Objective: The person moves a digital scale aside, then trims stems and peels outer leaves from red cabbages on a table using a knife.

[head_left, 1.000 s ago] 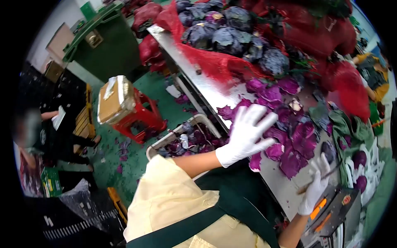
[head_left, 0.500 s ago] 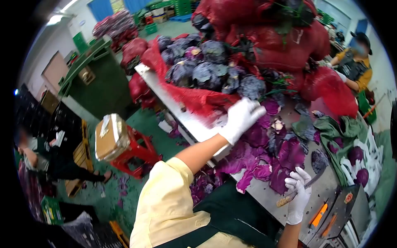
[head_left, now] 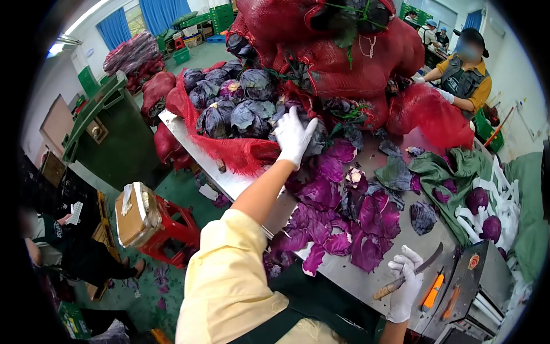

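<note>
My left hand (head_left: 293, 140), in a white glove, reaches forward with its fingers spread over the heap of red cabbages (head_left: 251, 118). Its fingertips are at a cabbage near the front of the heap; how firmly they touch it cannot be seen. The heap lies in an opened red mesh sack (head_left: 229, 150). Lower right, my gloved right hand (head_left: 405, 289) is closed around a knife with a wooden handle and a dark curved blade (head_left: 428, 259), held over the metal table (head_left: 366, 285). Loose purple cabbage leaves (head_left: 321, 215) lie between my hands.
Full red mesh sacks (head_left: 355, 74) are stacked at the back. An orange-handled tool (head_left: 433, 292) lies right of my knife hand. Peeled cabbages (head_left: 476, 200) rest on green cloth (head_left: 441, 172). A stool (head_left: 166, 229) and green bin (head_left: 123, 137) stand left; a co-worker (head_left: 467, 74) stands far right.
My left hand has moved forward from above the loose leaves to the cabbage heap, and its fingers have spread. My right hand still holds the knife. The camera view has shifted.
</note>
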A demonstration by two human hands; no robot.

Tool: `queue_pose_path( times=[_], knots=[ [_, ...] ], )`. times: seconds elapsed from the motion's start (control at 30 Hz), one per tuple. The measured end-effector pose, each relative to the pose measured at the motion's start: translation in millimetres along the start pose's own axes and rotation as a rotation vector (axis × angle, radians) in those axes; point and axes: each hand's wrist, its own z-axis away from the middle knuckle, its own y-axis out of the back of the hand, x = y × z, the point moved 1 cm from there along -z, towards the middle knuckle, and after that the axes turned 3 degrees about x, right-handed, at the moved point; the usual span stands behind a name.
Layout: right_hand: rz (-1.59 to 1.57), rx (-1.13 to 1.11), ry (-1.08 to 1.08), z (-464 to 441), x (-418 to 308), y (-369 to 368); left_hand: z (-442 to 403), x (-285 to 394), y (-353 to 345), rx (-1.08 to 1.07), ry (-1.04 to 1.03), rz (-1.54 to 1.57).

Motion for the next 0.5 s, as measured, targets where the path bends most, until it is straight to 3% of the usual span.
queue_pose_path(
  times=[0.07,0.2,0.27,0.3,0.33,0.4,0.5],
  knots=[
    [-0.018,-0.015,-0.010,-3,9,-6,30,1,49,-0.125,-0.042,0.004],
    [-0.084,-0.152,-0.069,-4,4,-27,73,-10,85,-0.125,-0.214,0.175],
    [-0.138,-0.218,-0.095,9,-7,-33,43,-11,80,0.228,-0.271,0.463],
    [-0.157,-0.243,-0.128,13,-6,-30,26,-9,79,0.214,-0.187,0.466],
    [-0.153,-0.231,-0.134,21,-6,-26,9,-6,74,0.097,-0.041,0.448],
    [-0.275,-0.430,-0.384,44,-6,-22,-7,-7,48,-0.482,-0.038,0.462],
    [-0.166,-0.554,-0.592,87,-8,-21,37,9,52,-0.367,-0.142,0.502]
  ],
)
